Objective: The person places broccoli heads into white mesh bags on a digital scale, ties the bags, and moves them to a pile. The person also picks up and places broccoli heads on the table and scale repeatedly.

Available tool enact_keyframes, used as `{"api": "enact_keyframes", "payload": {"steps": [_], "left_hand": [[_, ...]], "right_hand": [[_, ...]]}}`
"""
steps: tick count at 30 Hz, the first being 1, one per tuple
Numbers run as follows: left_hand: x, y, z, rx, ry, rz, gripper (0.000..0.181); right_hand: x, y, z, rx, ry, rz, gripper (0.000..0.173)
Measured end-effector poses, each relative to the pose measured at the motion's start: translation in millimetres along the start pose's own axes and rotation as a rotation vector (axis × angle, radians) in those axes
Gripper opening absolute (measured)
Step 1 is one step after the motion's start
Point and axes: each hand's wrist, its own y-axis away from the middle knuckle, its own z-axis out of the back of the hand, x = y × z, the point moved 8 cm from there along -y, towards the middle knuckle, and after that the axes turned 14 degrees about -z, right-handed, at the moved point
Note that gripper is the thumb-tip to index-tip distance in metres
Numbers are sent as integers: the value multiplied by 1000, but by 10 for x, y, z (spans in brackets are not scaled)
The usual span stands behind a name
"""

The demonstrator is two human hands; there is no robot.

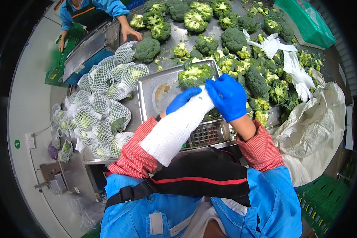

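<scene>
A white foam-net sleeve (178, 126) stretches from my left forearm up to the fingers of both gloved hands. My left hand (183, 99), in a blue glove, lies partly behind its upper end. The blue-gloved right hand (227, 96) pinches that upper end between bent fingers. Just beyond the hands a cut broccoli head (196, 76) rests over the metal tray (142, 101) of a weighing scale, whose keypad (205, 134) shows below my hands. Whether my left fingers grip the sleeve is partly hidden.
Netted broccoli heads (99, 107) are piled on the left. Loose broccoli (233, 40) and florets cover the table ahead and right, with white netting (297, 71) on them. A white sack (312, 131) hangs at the right edge. A co-worker's hand (131, 31) reaches in at upper left.
</scene>
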Motion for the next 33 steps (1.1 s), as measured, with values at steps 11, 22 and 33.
{"api": "enact_keyframes", "payload": {"steps": [11,22,33], "left_hand": [[71,211,130,-256,28,-325,20],[82,485,342,77,-838,68,36],[-418,-781,1513,-367,-984,64,57]], "right_hand": [[-32,911,-700,996,-1208,-1100,37],[-686,745,-647,628,-1743,-1189,20],[-1585,152,-1444,630,-553,-1002,61]]}}
